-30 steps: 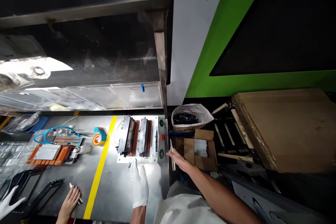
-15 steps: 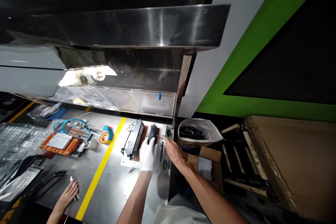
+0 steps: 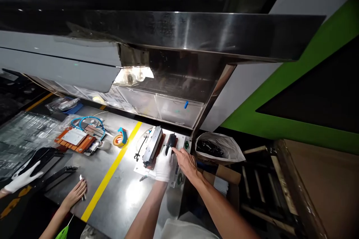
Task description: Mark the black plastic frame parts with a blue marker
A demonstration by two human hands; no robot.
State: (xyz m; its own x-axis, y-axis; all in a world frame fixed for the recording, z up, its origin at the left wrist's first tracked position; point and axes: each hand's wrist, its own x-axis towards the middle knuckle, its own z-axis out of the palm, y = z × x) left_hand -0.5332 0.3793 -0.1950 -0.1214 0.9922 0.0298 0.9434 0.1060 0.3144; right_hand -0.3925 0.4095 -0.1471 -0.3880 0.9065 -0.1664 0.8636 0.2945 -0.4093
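My left hand (image 3: 164, 164), in a white glove, is closed around the near end of a narrow black plastic part (image 3: 171, 141). That part lies on a reddish-brown block on a white fixture plate (image 3: 138, 170). My bare right hand (image 3: 186, 161) comes in from the right, its index finger stretched to the part's near end beside the gloved fingers. Its other fingers are bent and partly hidden. Left of the gloved hand, a longer grey-and-black part (image 3: 153, 147) lies on a second reddish-brown block.
A co-worker's bare hand (image 3: 77, 193) holds a thin tool, and their gloved hand (image 3: 24, 180) is by black parts. Tape roll (image 3: 119, 140), orange fixture (image 3: 89, 145) and clear plastic packaging (image 3: 25, 138) are on the bench. A white bag (image 3: 232, 149) stands right, near a carton (image 3: 234, 175).
The view has swung left. My right index finger now reaches closer to the gloved fingers at the black part. The co-worker's gloved hand has come further into view.
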